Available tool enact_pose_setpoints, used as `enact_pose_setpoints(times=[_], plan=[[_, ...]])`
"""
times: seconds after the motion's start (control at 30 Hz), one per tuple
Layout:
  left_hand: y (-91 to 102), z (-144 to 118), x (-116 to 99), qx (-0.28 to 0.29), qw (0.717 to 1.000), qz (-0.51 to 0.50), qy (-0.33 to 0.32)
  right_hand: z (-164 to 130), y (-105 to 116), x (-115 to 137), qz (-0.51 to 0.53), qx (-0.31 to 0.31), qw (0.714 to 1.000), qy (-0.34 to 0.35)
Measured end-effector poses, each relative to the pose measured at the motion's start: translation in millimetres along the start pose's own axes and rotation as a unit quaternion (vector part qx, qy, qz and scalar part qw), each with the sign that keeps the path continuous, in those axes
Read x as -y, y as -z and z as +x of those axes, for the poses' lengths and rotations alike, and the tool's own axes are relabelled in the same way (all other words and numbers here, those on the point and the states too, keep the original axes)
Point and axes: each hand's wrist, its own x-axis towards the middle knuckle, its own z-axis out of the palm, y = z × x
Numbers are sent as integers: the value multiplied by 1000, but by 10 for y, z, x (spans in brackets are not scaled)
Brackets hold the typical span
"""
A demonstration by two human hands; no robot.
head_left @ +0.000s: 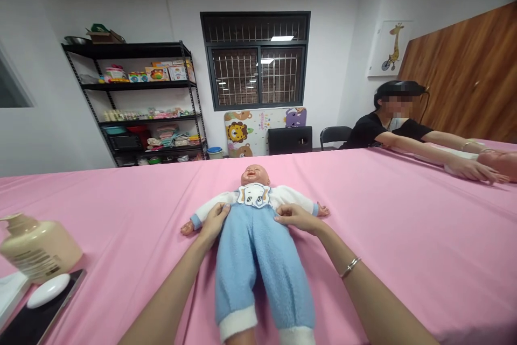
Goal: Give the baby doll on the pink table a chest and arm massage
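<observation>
A baby doll [255, 174] lies on its back, head away from me and arms spread out to the sides. It wears a white top with an elephant-face patch [255, 196] on the chest and fuzzy light blue pants [238, 259] with white cuffs. My left hand [216, 219] pinches the waist of the pants on the left side. Opposite it, my right hand [298, 219] grips the waistband on the right, thumb and fingers together. One of the doll's feet is cut off by the lower picture edge.
On the pink-covered table [137, 216], a beige pump bottle [44, 248], a phone [44, 307] and a white oval object [49, 290] lie at left. Across at right, a co-worker [363, 132] reaches toward another doll [498, 164]. Shelves [141, 85] stand behind.
</observation>
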Motion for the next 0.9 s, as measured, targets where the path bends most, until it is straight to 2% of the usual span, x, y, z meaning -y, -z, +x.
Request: enact_pose_setpoints(times=[0.13, 0.27, 0.37, 0.43, 0.53, 0.63, 0.7, 0.9], plan=[[56, -6, -28, 27, 1000, 13, 7, -6, 19, 25, 59, -57, 997, -13], [67, 0, -21, 47, 998, 19, 30, 38, 8, -45, 178, -131, 975, -40], [86, -35, -94, 83, 995, 44, 28, 70, -27, -106, 209, -147, 966, -46], [113, -87, -198, 132, 989, 58, 15, 56, -37, -96, 174, -115, 977, -46], [136, -167, -362, 212, 975, 61, 0, -7, -20, -8, 105, -20, 994, -24], [107, -203, -460, 231, 967, 104, -28, -41, -6, 71, 66, 57, 996, -10], [71, -208, -490, 223, 962, 148, -55, -26, -14, 86, 14, 49, 999, -10], [52, -225, -536, 160, 958, 226, -72, 30, -78, 88, -156, -76, 984, 48]])
